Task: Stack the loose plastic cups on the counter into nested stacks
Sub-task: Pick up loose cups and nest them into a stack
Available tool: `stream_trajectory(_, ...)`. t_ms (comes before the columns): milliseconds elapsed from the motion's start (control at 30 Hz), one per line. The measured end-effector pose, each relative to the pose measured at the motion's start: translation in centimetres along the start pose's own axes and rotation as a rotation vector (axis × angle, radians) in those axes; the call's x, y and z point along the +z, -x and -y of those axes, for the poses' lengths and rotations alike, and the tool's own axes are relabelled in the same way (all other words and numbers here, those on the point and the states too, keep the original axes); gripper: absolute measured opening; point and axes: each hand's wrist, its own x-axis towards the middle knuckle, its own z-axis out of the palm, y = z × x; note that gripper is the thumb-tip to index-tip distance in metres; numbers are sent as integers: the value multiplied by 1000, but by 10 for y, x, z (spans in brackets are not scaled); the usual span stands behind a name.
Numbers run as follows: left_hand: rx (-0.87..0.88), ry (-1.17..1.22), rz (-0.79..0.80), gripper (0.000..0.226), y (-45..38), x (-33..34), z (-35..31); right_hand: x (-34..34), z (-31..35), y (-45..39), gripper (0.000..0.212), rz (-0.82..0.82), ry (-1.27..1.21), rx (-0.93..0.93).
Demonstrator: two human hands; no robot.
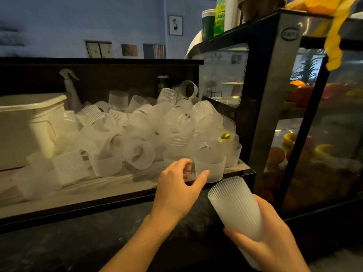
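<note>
A big heap of loose frosted ribbed plastic cups [137,126] fills the shelf of the counter [98,195]. My right hand [275,242] grips a nested stack of cups [239,209], tilted with its open mouth up and to the left. My left hand [176,189] reaches to the front of the heap, fingers curled and thumb stretched out. Its thumb tip touches an upright cup [214,163] at the shelf's front right, and its fingers are at the cup [169,160] to the left of that one. Whether the fingers hold that cup is hidden.
A cream lidded bin [23,122] and a spray bottle [71,89] stand at the shelf's left. A glass display case [275,95] holding fruit rises on the right, with bottles and a green cup [208,22] on top. Below the shelf lies a dark stone worktop [78,242].
</note>
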Motion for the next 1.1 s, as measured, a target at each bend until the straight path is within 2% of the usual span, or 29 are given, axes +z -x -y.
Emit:
stream_trajectory(133, -62, -269, 8, 63, -5, 20, -16, -7, -10, 2, 97, -12, -25, 49)
stream_trajectory(300, -144, -417, -12, 70, -12, 36, -27, -11, -13, 1, 101, -13, -19, 56)
stream_trajectory(367, -183, -333, -11, 67, -13, 37, -25, -13, -13, -1, 104, -9, -5, 50)
stream_trajectory(567, -158, 71, 71, 43, -6, 16, -18, -22, -14, -11, 87, 11, 39, 12)
stream_trajectory(700, -217, 303, 142, 57, -2, -8, -16, -22, -11, -17, 89, 53, 100, -11)
stream_trajectory(867, -260, 618, 167, 51, 4, -25, -12, -12, 2, -24, 87, 90, 183, -76)
stream_trajectory(967, -235, 652, 207, 52, 12, -27, -11, -7, 11, -27, 85, 107, 167, -128)
stream_trajectory(1100, -197, 665, 155, 65, 23, -24, -12, 1, 19, -29, 82, 120, 119, -173)
